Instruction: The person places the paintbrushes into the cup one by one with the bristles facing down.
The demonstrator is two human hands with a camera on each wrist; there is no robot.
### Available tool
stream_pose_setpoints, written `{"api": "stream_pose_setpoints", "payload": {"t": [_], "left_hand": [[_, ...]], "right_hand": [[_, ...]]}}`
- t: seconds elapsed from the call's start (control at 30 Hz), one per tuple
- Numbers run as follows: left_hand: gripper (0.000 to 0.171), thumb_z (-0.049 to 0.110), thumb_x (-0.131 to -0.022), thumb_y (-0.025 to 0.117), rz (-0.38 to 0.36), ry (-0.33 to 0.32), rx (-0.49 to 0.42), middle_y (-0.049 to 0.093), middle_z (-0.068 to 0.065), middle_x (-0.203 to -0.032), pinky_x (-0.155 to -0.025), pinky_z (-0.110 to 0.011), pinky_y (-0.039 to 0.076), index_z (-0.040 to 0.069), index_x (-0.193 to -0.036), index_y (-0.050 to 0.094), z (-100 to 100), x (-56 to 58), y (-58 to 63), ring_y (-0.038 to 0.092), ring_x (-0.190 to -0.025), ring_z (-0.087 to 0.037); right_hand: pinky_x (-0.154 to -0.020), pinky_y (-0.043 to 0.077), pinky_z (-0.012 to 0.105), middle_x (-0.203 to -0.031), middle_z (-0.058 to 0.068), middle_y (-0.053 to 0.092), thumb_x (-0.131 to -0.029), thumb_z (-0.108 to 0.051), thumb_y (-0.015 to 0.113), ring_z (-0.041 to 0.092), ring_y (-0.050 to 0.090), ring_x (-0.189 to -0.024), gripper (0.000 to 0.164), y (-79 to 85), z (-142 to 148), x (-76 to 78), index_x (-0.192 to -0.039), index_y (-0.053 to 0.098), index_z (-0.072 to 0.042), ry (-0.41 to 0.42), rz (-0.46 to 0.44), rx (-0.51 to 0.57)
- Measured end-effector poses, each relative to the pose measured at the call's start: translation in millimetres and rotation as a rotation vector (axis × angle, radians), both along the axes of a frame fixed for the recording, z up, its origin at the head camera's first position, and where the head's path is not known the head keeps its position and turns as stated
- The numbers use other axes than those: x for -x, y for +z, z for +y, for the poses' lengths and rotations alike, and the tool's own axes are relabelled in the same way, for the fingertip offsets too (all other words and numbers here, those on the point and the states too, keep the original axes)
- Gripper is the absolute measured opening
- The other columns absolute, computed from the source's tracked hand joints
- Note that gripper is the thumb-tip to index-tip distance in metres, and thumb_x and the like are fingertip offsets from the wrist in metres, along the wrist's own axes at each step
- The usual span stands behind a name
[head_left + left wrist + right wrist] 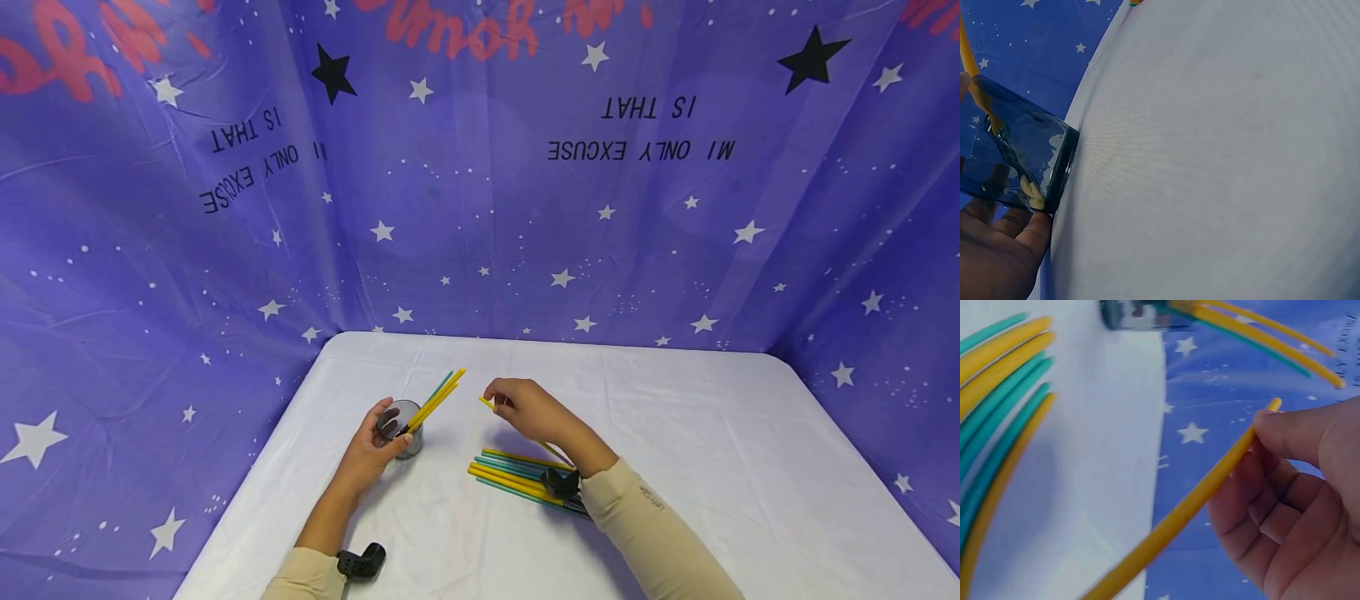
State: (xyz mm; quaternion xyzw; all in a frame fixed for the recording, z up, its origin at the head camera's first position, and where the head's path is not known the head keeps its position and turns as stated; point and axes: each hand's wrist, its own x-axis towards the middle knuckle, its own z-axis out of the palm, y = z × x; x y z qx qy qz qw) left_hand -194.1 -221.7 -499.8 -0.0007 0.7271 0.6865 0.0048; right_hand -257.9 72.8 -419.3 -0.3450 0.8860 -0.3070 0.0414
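Left hand (367, 458): fingers and thumb curled round the cup (410, 450), a clear grey glass, at the left of the table (423, 533). Cup mouth faces up; cannot tell whether its base bears on the cloth. Thumb lies at the near right of the rim, close to the sticks in it

In cup: two yellow sticks (437, 406) and one teal stick (440, 386), all leaning out to the right, upper ends well above the rim. Lower ends seen through the glass in the left wrist view, detail unclear

Right hand (530, 410): pinches one yellow stick, the held stick (1179, 515), between thumb and fingers, just short of its tip. Tip points left, toward the cup, apart from it; shaft runs back under the palm to the wrist. Far end hidden in the head view

Pile (513, 479): yellow and teal sticks side by side on the table, below the right wrist, ends toward the cup; opposite ends partly covered by the right wrist camera (558, 483) and sleeve (652, 525)

Behind: purple backdrop (480, 183) with white stars
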Motion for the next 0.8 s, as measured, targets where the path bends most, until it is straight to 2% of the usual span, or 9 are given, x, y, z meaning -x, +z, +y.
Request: {"api": "stream_pose_setpoints", "payload": {"t": [0.17, 0.27, 0.4, 0.5, 0.6, 0.8], "left_hand": [[0.079, 0.001, -0.09, 0.069, -0.002, 0.006, 0.005, 0.034, -0.019, -0.154, -0.114, -0.046, 0.028, 0.009, -0.155, 0.025, 0.0, -0.1, -1.1, 0.032, -0.142, -0.036], [0.078, 0.002, -0.09, 0.069, -0.004, 0.008, 0.013, 0.035, -0.019, -0.154, -0.111, -0.038, 0.033, 0.009, -0.155, 0.025, -0.2, -0.8, -0.4, 0.034, -0.142, -0.035], [0.078, 0.004, -0.09, 0.07, -0.003, 0.013, 0.035, 0.036, -0.019, -0.154, -0.105, -0.026, 0.037, 0.01, -0.154, 0.027, -0.5, -0.9, 0.2, 0.035, -0.141, -0.035], [0.078, 0.004, -0.089, 0.07, 0.0, 0.011, 0.04, 0.035, -0.02, -0.154, -0.105, -0.027, 0.038, 0.009, -0.154, 0.027, -0.5, -0.7, -0.2, 0.036, -0.14, -0.036], [0.078, 0.004, -0.089, 0.071, 0.0, 0.01, 0.04, 0.035, -0.02, -0.154, -0.105, -0.028, 0.038, 0.009, -0.154, 0.027, -0.4, -1.1, -0.1, 0.036, -0.14, -0.037], [0.079, 0.004, -0.089, 0.071, -0.006, 0.018, 0.045, 0.036, -0.019, -0.154, -0.106, -0.029, 0.037, 0.01, -0.154, 0.027, -0.2, -1.4, 0.6, 0.037, -0.14, -0.035]], "right_hand": [[-0.071, 0.048, 0.032, -0.088, -0.005, 0.058, -0.097, -0.004, 0.061, 0.014, 0.054, -0.081, 0.015, 13.2, 2.0, -4.4, -0.111, 0.063, -0.009, -0.022, 0.009, 0.115], [-0.074, 0.048, 0.032, -0.09, -0.004, 0.06, -0.097, -0.004, 0.061, 0.014, 0.056, -0.084, 0.013, 19.4, 2.6, -6.8, -0.109, 0.061, -0.01, -0.036, 0.02, 0.206], [-0.068, 0.05, 0.032, -0.089, 0.0, 0.06, -0.097, -0.004, 0.06, 0.017, 0.058, -0.082, 0.012, 23.5, 1.5, -10.5, -0.109, 0.059, -0.007, -0.069, -0.001, 0.357], [-0.066, 0.053, 0.032, -0.089, 0.005, 0.059, -0.097, -0.001, 0.059, 0.02, 0.059, -0.079, 0.012, 24.1, -1.3, -12.6, -0.109, 0.057, -0.004, -0.097, -0.055, 0.479], [-0.07, 0.056, 0.031, -0.092, 0.009, 0.057, -0.098, 0.0, 0.057, 0.022, 0.06, -0.082, 0.012, 23.6, -5.7, -14.2, -0.109, 0.055, -0.004, -0.122, -0.104, 0.592], [-0.076, 0.056, 0.031, -0.098, 0.014, 0.055, -0.099, 0.002, 0.056, 0.022, 0.06, -0.088, 0.012, 22.2, -17.8, -17.4, -0.109, 0.051, 0.002, -0.139, -0.14, 0.838]]}}
